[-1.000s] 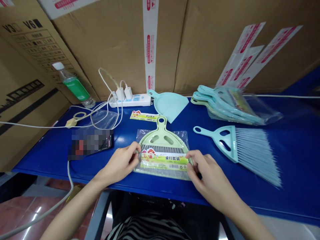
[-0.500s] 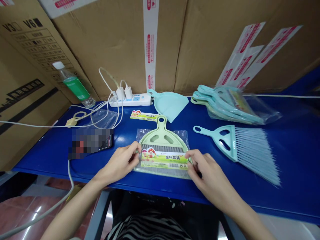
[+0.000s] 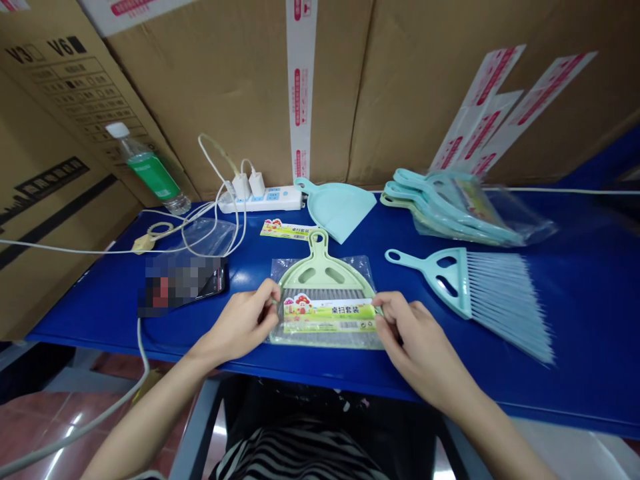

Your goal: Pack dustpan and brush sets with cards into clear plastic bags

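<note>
A light green brush and dustpan set (image 3: 320, 273) lies in a clear plastic bag in front of me, handles pointing away. A printed card (image 3: 327, 312) with mushrooms rests across its grey bristles. At the bag's left edge, my left hand (image 3: 245, 319) is closed, with thumb and fingers pinching the plastic. My right hand (image 3: 417, 347) pinches the bag's right edge beside the card's end. To the right lies a loose light blue brush (image 3: 457, 287), bristles pointing right. Beyond the bag are a light blue dustpan (image 3: 340, 208) and a second printed card (image 3: 285, 229).
Several bagged brush and dustpan sets (image 3: 450, 203) lie at the back right. A white power strip (image 3: 280, 199) with cables and a bottle (image 3: 153, 177) stand at the back left. A partly blurred black package (image 3: 213, 280) is on the left. Cardboard boxes (image 3: 240, 87) wall the blue table (image 3: 575, 280).
The bagged green set has turned slightly, its handle end shifting a little left. My right hand has moved slightly up with the bag's edge; both hands keep their pinch.
</note>
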`<state>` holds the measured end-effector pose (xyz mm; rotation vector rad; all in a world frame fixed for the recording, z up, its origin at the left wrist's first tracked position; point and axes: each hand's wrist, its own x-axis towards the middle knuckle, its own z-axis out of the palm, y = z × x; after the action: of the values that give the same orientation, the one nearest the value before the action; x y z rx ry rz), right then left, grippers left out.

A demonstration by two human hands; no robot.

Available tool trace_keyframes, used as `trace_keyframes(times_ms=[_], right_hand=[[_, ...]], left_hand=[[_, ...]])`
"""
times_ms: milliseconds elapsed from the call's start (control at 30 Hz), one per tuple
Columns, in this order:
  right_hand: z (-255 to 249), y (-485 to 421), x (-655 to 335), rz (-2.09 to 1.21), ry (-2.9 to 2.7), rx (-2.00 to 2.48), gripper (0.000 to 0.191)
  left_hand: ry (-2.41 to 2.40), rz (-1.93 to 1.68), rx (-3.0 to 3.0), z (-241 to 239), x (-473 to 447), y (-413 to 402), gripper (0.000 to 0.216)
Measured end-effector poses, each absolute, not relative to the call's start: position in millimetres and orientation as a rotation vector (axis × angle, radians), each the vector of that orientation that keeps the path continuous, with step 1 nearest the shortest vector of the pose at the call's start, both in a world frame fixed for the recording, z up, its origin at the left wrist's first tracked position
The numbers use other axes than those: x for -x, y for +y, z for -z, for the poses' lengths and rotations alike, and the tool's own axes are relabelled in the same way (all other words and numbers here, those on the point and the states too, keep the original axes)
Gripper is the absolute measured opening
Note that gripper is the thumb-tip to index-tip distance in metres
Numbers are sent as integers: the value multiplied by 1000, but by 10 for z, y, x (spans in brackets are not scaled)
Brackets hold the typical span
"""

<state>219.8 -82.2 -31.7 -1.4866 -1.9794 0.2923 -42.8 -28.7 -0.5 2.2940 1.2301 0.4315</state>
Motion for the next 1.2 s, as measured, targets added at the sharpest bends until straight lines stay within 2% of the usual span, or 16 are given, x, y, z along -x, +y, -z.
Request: trace_keyframes(times_ms=[267, 500, 700, 933, 1067, 1200], right_hand=[[273, -769, -2286, -170, -2019, 1528, 11], [30, -570, -2511, 27, -2248, 1517, 18], [-163, -195, -2502, -54, -2535, 1425, 24], [1, -68, -2496, 12, -2472, 1534, 42], [48, -116, -2477, 20, -2473, 1542, 30], [73, -154, -2437, -9, -2454, 1457, 28]], left_hand=[[1252, -410, -2351, 2, 451, -271, 9], [1304, -375, -2598, -141, 436, -168, 17], [1300, -197, -2818, -330, 291, 85, 20], [1128, -432, -2793, -142, 267, 278, 19], [1062, -446, -2737, -34, 286, 277, 17], [1073, -413, -2696, -5, 272, 262, 19]])
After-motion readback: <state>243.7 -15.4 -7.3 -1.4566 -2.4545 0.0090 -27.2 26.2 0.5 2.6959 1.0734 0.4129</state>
